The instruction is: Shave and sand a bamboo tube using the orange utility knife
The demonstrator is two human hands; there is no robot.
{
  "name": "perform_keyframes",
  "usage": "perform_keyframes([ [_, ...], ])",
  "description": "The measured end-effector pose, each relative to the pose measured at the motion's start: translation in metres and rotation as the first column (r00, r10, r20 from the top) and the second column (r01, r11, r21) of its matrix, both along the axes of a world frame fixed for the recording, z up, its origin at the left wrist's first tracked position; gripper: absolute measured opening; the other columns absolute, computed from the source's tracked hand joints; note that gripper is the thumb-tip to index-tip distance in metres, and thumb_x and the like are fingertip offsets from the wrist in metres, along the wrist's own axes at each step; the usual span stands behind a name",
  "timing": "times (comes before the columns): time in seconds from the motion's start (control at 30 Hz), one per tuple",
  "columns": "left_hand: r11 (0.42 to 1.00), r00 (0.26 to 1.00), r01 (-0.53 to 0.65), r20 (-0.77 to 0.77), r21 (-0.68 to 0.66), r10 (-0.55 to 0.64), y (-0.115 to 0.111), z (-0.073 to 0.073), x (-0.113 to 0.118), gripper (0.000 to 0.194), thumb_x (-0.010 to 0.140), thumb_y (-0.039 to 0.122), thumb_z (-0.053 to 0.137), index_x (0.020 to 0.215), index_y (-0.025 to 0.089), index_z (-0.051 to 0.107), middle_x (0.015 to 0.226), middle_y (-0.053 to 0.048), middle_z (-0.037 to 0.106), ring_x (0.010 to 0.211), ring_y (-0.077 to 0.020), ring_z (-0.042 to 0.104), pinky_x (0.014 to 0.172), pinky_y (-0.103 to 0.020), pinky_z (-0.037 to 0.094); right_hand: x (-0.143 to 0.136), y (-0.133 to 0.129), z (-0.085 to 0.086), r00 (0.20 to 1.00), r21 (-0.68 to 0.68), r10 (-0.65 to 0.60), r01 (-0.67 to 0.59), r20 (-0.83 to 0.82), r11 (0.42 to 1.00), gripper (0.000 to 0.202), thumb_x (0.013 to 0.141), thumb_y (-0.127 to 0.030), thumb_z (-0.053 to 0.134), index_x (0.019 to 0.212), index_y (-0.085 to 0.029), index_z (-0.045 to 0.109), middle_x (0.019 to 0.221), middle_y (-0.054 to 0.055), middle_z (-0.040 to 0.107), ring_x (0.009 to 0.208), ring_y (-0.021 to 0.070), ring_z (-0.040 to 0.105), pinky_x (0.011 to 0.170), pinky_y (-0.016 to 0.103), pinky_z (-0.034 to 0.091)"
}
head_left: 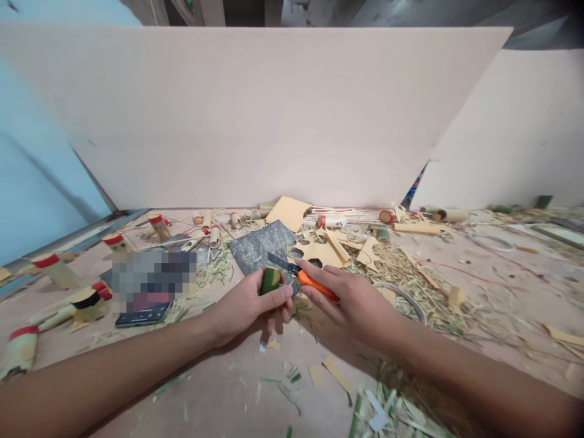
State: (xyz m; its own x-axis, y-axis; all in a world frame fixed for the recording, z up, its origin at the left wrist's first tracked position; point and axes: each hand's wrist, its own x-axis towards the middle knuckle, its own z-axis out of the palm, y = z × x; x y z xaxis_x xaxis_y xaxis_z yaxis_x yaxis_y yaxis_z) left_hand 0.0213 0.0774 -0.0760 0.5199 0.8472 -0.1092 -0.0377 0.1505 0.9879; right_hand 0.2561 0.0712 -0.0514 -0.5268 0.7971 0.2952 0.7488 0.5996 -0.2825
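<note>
Firstly, pale panel [255,115]: upright behind the surface [214,395], apparently bounding your workspace. Dark sheet [255,248]: flat on the surface beyond your hands, likely kept there for easy reach. Right hand [353,298]: yours, fingers wrapped around the orange handle of a knife [317,286], index finger laid forward near the blade's base, probably for control. Left hand [249,301]: yours, thumb and fingers narrowed around a green piece [271,281], likely to steady it. Knife: blade angled forward and to your left, beside the green piece; contact, cannot tell. Green piece: short, raised above the surface between your hands, seemingly so both reach it. Shavings [212,267]: scattered on the surface, apparently left as waste.
</note>
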Motion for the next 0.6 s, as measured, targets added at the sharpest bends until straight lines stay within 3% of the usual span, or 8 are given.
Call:
perform_keyframes([
  [0.07,1.0,1.0,0.0,0.024,-0.007,0.0,0.002,-0.002,-0.001,0.047,0.085,0.054,0.08,0.098,0.02,0.05,0.071,0.0,0.067,0.048,-0.0122,0.059,0.041,-0.02,0.046,0.002,0.002,-0.001,0.999,0.001,0.052,-0.052,0.005,0.999,0.051,0.109,-0.045,0.043,0.157,-0.026,0.047,0.095,0.007,0.068,0.077,0.0191,0.066,0.069,0.028,0.047],
  [0.17,0.999,1.0,0.006,0.027,-0.038,-0.005,0.002,-0.004,-0.003,0.054,0.079,0.063,0.081,0.088,0.02,0.049,0.057,0.006,0.054,0.038,-0.0064,0.04,0.036,-0.018,0.032,0.001,0.001,-0.001,0.993,-0.01,0.114,-0.114,0.006,0.993,0.05,0.109,-0.045,0.045,0.155,-0.026,0.049,0.097,0.008,0.069,0.083,0.0201,0.067,0.071,0.028,0.048],
  [0.27,1.0,1.0,0.009,0.013,0.001,-0.009,0.002,-0.003,-0.004,0.056,0.076,0.063,0.083,0.08,0.018,0.051,0.052,0.009,0.044,0.043,-0.0035,0.03,0.041,-0.016,0.022,-0.001,-0.002,0.0,0.989,-0.044,0.143,-0.141,0.029,0.989,0.051,0.109,-0.045,0.046,0.156,-0.028,0.048,0.099,0.008,0.069,0.084,0.0196,0.067,0.07,0.026,0.048],
  [0.33,1.0,0.999,-0.011,0.031,0.009,0.011,0.001,-0.002,-0.004,0.054,0.073,0.055,0.09,0.086,0.017,0.054,0.056,0.009,0.046,0.047,-0.0045,0.034,0.044,-0.016,0.025,-0.003,-0.003,0.0,0.985,-0.066,0.168,-0.164,0.046,0.984,0.052,0.109,-0.047,0.045,0.158,-0.031,0.045,0.098,0.007,0.068,0.081,0.0187,0.066,0.068,0.026,0.047],
  [0.5,0.996,0.994,-0.03,0.101,-0.089,0.039,-0.003,0.0,-0.003,0.054,0.067,0.035,0.096,0.099,0.02,0.055,0.084,0.001,0.065,0.076,-0.0163,0.065,0.066,-0.024,0.049,-0.005,-0.005,-0.002,0.976,-0.09,0.209,-0.202,0.068,0.975,0.054,0.11,-0.051,0.038,0.16,-0.031,0.042,0.093,0.006,0.066,0.073,0.0161,0.063,0.064,0.025,0.043],
  [0.6,0.996,0.993,-0.042,0.104,-0.081,0.05,-0.006,0.0,-0.002,0.049,0.069,0.033,0.095,0.095,0.019,0.057,0.086,0.0,0.068,0.081,-0.0176,0.066,0.072,-0.026,0.051,-0.005,-0.009,-0.003,0.972,-0.069,0.18,-0.171,0.154,0.983,0.053,0.11,-0.047,0.039,0.162,-0.032,0.039,0.092,0.005,0.065,0.069,0.0159,0.062,0.059,0.026,0.039],
])
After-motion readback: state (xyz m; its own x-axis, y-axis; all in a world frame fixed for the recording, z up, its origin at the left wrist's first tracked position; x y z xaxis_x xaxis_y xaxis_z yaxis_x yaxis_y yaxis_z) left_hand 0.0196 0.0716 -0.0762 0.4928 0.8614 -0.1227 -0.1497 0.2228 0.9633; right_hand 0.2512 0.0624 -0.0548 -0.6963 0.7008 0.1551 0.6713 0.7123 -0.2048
